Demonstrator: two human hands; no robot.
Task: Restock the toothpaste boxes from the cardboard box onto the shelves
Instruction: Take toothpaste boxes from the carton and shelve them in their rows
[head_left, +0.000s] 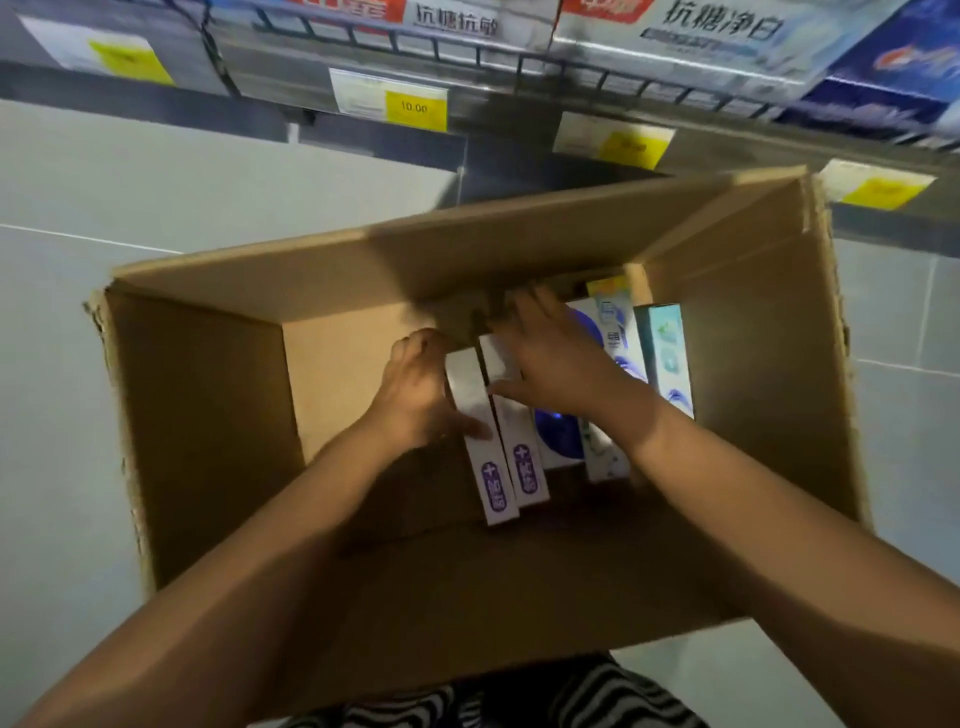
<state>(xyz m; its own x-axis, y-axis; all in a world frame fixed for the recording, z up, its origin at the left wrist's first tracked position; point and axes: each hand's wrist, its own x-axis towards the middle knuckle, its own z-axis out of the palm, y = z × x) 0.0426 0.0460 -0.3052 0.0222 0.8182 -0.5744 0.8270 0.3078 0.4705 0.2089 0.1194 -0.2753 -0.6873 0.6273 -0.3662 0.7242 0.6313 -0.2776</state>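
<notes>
thumb and curled fingers of the left hand (415, 384) grip the left purple-marked box (488, 467), the thumb lying along its near side and the knuckles bent over its far, outer edge. the right hand (550, 358) lies just beside it, palm down over the row of toothpaste boxes (602, 457), fingers stretched forward and spread, thumb laid sideways across the second purple-marked box (525, 457). its fingertips are lost in blur and shadow near the far wall, so i cannot tell whether they hook round anything or only rest there. both forearms reach down from the bottom corners into the cardboard box (208, 415).

the two white boxes with purple marks lie side by side, touching, long ends pointing toward the person. to their right, partly under the right wrist, sits a box with a dark blue circle (558, 441), then more white packs, and a pale teal box (667, 358) beside the right wall. all of them lie inside the carton, grouped to the right of its middle.

the carton's flaps stand open on a grey tiled floor (78, 208). beyond it run the shelves (519, 67), with yellow price tags (415, 106) on the front rail and shelved toothpaste packs (717, 31) behind a low wire fence. a black-and-white striped garment (519, 696) shows at the bottom edge.
</notes>
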